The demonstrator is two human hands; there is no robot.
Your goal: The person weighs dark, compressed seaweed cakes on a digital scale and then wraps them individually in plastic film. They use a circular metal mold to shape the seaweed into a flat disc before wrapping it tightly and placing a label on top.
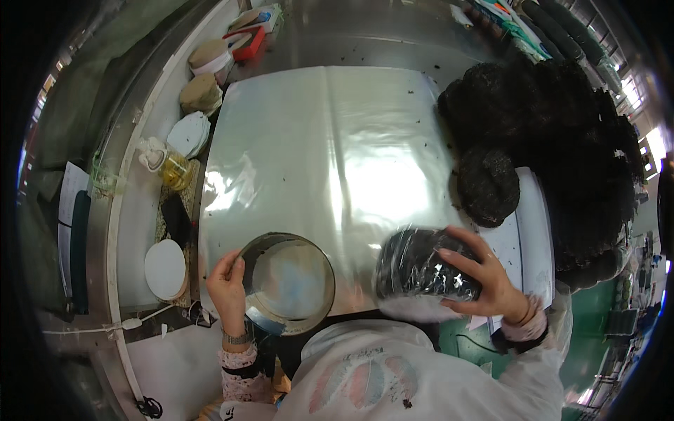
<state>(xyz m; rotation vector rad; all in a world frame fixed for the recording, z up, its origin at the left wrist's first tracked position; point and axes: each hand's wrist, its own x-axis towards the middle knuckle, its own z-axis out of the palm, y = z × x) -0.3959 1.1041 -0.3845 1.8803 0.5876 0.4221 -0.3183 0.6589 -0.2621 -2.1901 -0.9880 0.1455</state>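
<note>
My left hand (228,291) pinches the left rim of a round, shallow metal ring (270,245), tilted at the front edge of the table. Whether the ring has a clear bottom I cannot tell. My right hand (488,277) is wrapped round the right side of a dark, rounded bundle in shiny clear plastic (414,263), held over the front right of the work surface. Below the bundle is a pale, blurred edge. Between and beyond both hands lies a glossy whitish sheet (281,154) with a crease down its middle and a few dark crumbs.
A large black fibrous heap (562,154) fills the right side, with a round dark cake (489,186) and white papers (537,238) by it. Along the left stand a bottle of yellow liquid (175,172), white discs (166,269), a black flat object (175,217) and a red box (247,43).
</note>
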